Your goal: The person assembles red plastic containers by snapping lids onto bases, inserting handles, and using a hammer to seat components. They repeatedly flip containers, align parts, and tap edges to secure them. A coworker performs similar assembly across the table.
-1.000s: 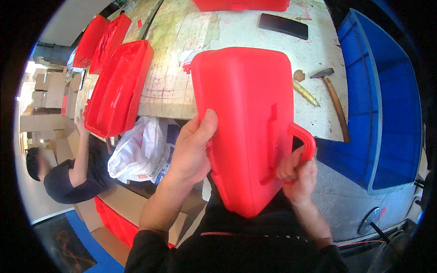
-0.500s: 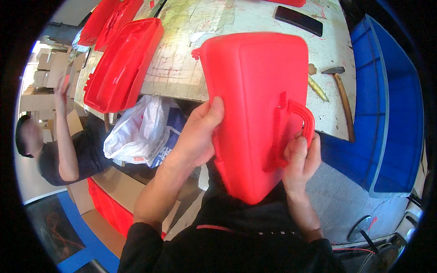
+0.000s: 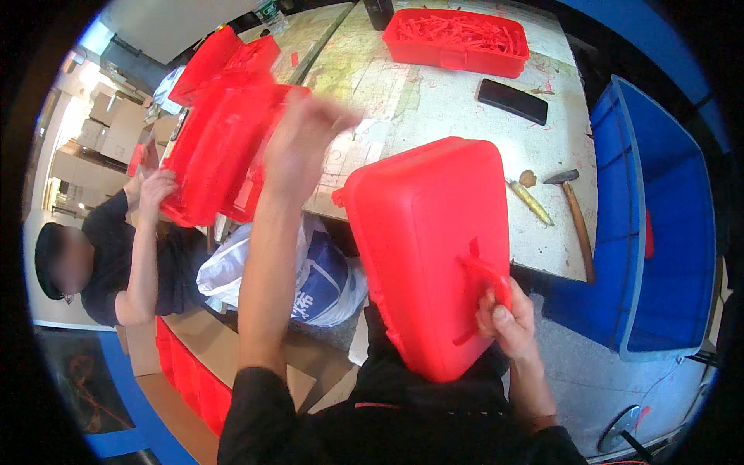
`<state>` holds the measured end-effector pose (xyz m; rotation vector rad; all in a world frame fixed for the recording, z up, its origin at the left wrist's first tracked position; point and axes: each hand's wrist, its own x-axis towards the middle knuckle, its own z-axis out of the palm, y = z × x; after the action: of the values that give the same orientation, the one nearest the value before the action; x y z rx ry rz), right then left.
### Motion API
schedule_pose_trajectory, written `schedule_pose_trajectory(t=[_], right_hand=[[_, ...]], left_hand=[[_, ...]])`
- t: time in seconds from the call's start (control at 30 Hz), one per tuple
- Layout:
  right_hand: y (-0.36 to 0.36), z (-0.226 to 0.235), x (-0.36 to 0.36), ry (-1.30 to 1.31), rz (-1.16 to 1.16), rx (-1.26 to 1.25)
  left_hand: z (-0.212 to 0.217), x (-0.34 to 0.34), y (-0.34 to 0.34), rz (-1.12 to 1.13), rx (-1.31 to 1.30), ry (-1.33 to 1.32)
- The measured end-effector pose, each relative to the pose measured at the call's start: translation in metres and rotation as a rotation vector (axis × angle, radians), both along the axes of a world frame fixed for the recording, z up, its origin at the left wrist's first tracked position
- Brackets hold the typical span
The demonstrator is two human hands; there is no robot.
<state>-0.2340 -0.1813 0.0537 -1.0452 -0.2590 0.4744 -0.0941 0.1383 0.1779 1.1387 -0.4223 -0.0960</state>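
Observation:
A closed red plastic toolbox (image 3: pixel 430 232) is tilted in front of me, by the near edge of the table. Its red handle (image 3: pixel 490 279) is in the grip of my right hand (image 3: pixel 513 325), whose fingers wrap round it. My left hand (image 3: pixel 298 147) is raised to the left of the toolbox and does not touch it. Motion smears its fingers, so whether they hold anything is unclear. Behind that hand is an opened red toolbox (image 3: pixel 213 147), partly hidden by it. A co-worker's hand (image 3: pixel 159 188) touches this toolbox's left side.
On the table (image 3: pixel 387 93) lie a red bin (image 3: pixel 457 60) of small red parts, a phone (image 3: pixel 511 101), a yellowish tool (image 3: pixel 530 203) and a hammer (image 3: pixel 573 209). A blue crate (image 3: pixel 632 232) stands right. A plastic bag (image 3: pixel 329 283) and a cardboard box (image 3: pixel 198 337) are left.
My left hand has let go of the toolbox and moved up and left. The toolbox sits lower in view. The co-worker's arm has moved to the opened toolbox.

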Motion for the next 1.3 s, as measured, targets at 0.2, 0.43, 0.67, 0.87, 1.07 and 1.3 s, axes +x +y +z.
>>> schedule_pose_trajectory(t=[0.2, 0.43, 0.67, 0.87, 1.07, 1.3], right_hand=[[0.003, 0.002, 0.000, 0.043, 0.208, 0.082], [0.030, -0.008, -0.039, -0.602, -0.341, -0.730], [0.024, 0.005, -0.026, -0.789, -0.377, -0.680], [0.003, 0.026, -0.022, -0.848, -0.116, -0.556], [-0.001, 0.025, -0.026, -0.491, -0.263, -0.349], [-0.008, 0.021, -0.040, -0.307, -0.263, -0.442]], left_hand=[[-0.054, 0.079, -0.080, -0.816, 0.840, -0.243], [-0.045, 0.036, -0.061, -0.507, 0.645, -0.350], [-0.021, -0.017, -0.054, -0.159, 0.867, -0.268], [-0.004, -0.037, -0.076, -0.011, 0.896, -0.683], [-0.006, -0.044, -0.097, 0.023, 0.872, -0.754], [0.018, -0.066, -0.123, -0.102, 1.017, -0.477]])
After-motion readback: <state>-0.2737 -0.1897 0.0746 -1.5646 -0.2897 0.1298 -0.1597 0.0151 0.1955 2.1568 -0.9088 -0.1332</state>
